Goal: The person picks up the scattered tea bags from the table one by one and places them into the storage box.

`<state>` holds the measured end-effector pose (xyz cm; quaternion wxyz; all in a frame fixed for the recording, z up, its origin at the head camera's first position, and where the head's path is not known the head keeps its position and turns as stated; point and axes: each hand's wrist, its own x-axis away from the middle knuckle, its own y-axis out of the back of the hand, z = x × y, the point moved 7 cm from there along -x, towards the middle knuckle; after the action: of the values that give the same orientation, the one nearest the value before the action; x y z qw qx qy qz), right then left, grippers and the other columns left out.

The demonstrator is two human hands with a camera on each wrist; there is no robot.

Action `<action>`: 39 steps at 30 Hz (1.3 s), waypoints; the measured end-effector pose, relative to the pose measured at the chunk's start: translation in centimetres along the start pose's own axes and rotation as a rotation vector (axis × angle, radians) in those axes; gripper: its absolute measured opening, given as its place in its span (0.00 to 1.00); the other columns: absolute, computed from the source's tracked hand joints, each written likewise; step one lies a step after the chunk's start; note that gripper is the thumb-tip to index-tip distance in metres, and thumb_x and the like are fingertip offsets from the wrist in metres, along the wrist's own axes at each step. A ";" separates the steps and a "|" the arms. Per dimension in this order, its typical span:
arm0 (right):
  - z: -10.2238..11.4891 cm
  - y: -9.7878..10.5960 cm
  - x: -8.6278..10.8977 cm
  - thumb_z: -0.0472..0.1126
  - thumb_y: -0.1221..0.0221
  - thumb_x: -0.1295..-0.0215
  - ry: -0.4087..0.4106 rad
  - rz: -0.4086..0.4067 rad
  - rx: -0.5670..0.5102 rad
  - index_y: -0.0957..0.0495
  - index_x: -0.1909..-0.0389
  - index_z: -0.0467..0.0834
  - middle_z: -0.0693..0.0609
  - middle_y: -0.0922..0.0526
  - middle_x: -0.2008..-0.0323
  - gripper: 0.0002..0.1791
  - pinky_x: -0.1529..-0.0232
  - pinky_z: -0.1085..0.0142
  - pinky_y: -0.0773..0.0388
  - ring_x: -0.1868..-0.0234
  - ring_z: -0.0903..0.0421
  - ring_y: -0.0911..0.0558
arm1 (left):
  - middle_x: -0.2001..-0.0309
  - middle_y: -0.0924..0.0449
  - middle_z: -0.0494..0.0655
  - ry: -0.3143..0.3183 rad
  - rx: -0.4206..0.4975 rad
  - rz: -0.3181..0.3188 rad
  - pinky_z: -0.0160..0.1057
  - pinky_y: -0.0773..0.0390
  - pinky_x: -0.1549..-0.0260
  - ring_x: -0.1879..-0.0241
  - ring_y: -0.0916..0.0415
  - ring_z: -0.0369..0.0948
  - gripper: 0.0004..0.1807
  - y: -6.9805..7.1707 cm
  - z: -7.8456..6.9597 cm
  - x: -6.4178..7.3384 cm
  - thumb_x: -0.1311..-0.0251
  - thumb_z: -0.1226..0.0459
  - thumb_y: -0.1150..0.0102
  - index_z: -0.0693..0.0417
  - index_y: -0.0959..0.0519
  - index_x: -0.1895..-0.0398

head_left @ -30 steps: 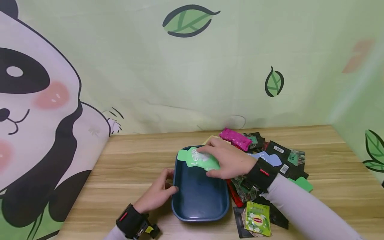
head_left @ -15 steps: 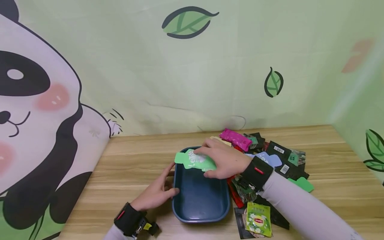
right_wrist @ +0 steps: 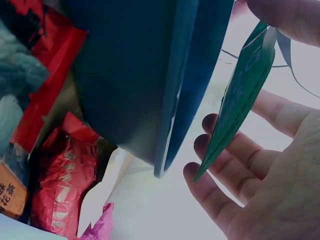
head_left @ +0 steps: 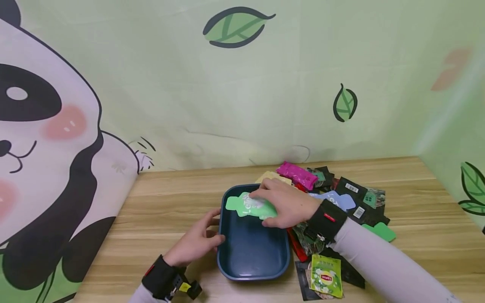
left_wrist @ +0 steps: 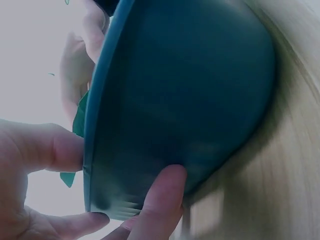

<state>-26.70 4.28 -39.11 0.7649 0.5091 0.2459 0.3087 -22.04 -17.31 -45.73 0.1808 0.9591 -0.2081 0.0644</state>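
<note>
My right hand (head_left: 286, 203) pinches a green wavy-edged sachet (head_left: 246, 205) with white lettering between thumb and fingers, over the far end of a deep blue rectangular tray (head_left: 257, 252). In the right wrist view the sachet (right_wrist: 242, 95) hangs edge-on by the tray's rim, fingertips along its lower edge. At the tray's left side is my left hand (head_left: 195, 244), thumb on the rim and fingers against the outer wall. The left wrist view shows a fingertip (left_wrist: 167, 187) pressed to that wall.
Right of the tray lies a heap of packets: a magenta packet (head_left: 297, 174), black packets (head_left: 350, 189), a blue sachet (head_left: 339, 200) and another green one (head_left: 380, 231). A yellow-green Lipton packet (head_left: 326, 275) lies nearer the front. A printed cloth (head_left: 242, 105) hangs behind the wooden table (head_left: 178, 189).
The green sachet shifts slightly left, then back right and lower, so its left end now lies inside the tray's outline. My left hand stays at the tray's side.
</note>
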 end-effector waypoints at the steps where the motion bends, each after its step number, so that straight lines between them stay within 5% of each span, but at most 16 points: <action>1: 0.0 0.0 0.0 0.61 0.34 0.48 0.004 0.000 -0.001 0.28 0.30 0.54 0.58 0.30 0.48 0.42 0.54 0.69 0.28 0.50 0.63 0.33 | 0.32 0.36 0.66 -0.001 0.004 0.001 0.47 0.19 0.64 0.47 0.24 0.55 0.39 0.0 0.1 0.0 0.37 0.67 0.43 0.52 0.44 0.23; 10: 1.1 0.7 -0.5 0.62 0.34 0.49 0.074 -0.020 0.001 0.30 0.29 0.54 0.56 0.30 0.44 0.43 0.50 0.68 0.28 0.47 0.62 0.34 | 0.32 0.36 0.67 -0.006 0.015 -0.006 0.47 0.19 0.65 0.47 0.25 0.55 0.39 -0.3 0.3 -0.2 0.37 0.67 0.43 0.56 0.44 0.23; 16: 1.0 1.1 0.3 0.79 0.41 0.56 0.029 0.036 0.017 0.47 0.20 0.58 0.51 0.44 0.24 0.61 0.34 0.52 0.35 0.28 0.52 0.41 | 0.32 0.36 0.67 -0.010 0.022 -0.009 0.47 0.20 0.65 0.48 0.25 0.54 0.38 -0.5 0.1 -0.1 0.37 0.67 0.43 0.55 0.43 0.24; 20: 0.0 1.5 1.9 0.85 0.48 0.60 -0.018 0.031 0.010 0.53 0.19 0.61 0.52 0.55 0.20 0.66 0.31 0.45 0.42 0.22 0.50 0.52 | 0.33 0.36 0.66 -0.001 0.028 -0.013 0.47 0.20 0.65 0.49 0.25 0.53 0.38 -0.6 0.1 -0.1 0.37 0.67 0.44 0.54 0.44 0.23; 25: -1.8 1.6 4.7 0.82 0.44 0.57 -0.034 0.025 -0.005 0.49 0.19 0.55 0.52 0.57 0.20 0.64 0.31 0.43 0.43 0.22 0.49 0.53 | 0.33 0.35 0.65 0.014 0.009 -0.015 0.47 0.20 0.65 0.49 0.25 0.52 0.39 -0.4 0.4 -0.1 0.37 0.66 0.44 0.54 0.44 0.23; 33: -4.1 -0.8 9.1 0.71 0.38 0.49 -0.006 0.060 0.036 0.41 0.22 0.47 0.42 0.43 0.24 0.56 0.33 0.40 0.40 0.25 0.42 0.44 | 0.32 0.36 0.64 0.021 -0.009 -0.021 0.47 0.20 0.64 0.48 0.25 0.53 0.38 -0.3 0.7 -0.1 0.36 0.66 0.44 0.54 0.44 0.23; 39: -4.8 -2.7 11.2 0.69 0.37 0.49 -0.033 0.110 -0.006 0.38 0.24 0.49 0.46 0.45 0.23 0.53 0.34 0.41 0.39 0.25 0.42 0.46 | 0.32 0.36 0.64 0.019 -0.002 -0.007 0.47 0.20 0.63 0.45 0.26 0.55 0.38 -0.4 0.7 -0.2 0.36 0.66 0.45 0.53 0.44 0.23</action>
<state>-21.63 14.60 -44.05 0.7523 0.5245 0.2040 0.3427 -21.98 -17.15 -46.55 0.1839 0.9590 -0.2029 0.0726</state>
